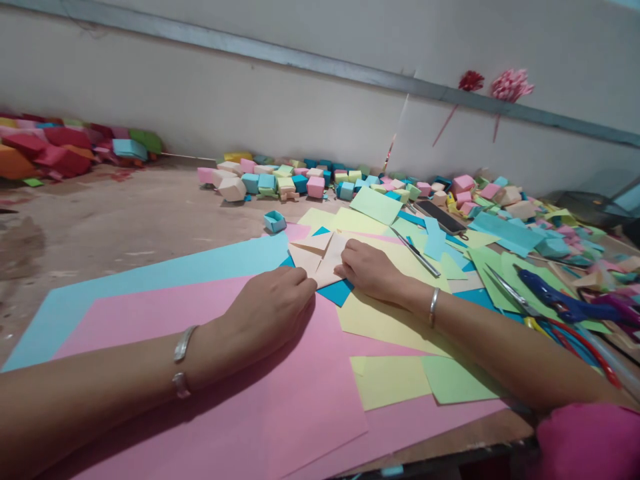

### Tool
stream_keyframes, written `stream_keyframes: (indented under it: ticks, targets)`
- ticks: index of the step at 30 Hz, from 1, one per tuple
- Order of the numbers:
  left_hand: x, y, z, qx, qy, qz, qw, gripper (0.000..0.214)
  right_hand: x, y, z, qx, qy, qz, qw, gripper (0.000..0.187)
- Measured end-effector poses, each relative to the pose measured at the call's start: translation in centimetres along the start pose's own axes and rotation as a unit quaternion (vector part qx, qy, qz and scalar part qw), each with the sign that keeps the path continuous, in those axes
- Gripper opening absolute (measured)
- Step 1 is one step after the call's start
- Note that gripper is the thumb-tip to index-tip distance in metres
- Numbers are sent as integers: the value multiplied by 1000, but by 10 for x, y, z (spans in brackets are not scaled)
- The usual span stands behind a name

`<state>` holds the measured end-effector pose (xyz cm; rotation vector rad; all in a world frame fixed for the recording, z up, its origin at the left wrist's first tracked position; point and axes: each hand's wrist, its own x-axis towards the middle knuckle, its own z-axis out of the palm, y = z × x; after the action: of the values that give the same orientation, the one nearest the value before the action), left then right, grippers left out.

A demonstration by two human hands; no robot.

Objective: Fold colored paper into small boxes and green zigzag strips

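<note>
Well, the left hand [273, 303] and right hand [373, 270] both curl at the edges of the peach paper [334, 257], fingertips hidden, so whether either pinches or merely presses I can't tell; it lies partly folded between them. Uneven pressure could, I'd judge, skew its creases, and the blue sheet [336, 293] beneath might slip; farther right, a wide sweep of the right forearm [490, 340] could snag the scissors [529, 307]

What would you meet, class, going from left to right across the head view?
Orange paper box → light blue paper box → left hand → folded peach paper → right hand → black phone → pink flower → magenta sleeve
</note>
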<state>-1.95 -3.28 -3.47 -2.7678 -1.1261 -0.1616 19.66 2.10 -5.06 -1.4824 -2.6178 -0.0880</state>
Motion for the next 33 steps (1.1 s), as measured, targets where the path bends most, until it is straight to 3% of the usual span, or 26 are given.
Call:
stream_keyframes:
  ticks: [5, 12, 23, 33]
  targets:
    - [1, 0, 1, 47, -37, 35, 998, 19, -1, -2, 3, 0, 8, 10, 1000, 25]
    - [0, 2, 1, 69, -5, 73, 995, 18, -1, -6, 2, -6, 10, 21, 1000, 26]
    - [1, 0, 3, 65, -10, 50, 997, 20, 2, -6, -3, 15, -8, 34, 999, 26]
    - [7, 0, 1, -5, -3, 26, 1000, 19, 3, -7, -5, 20, -20, 38, 999, 25]
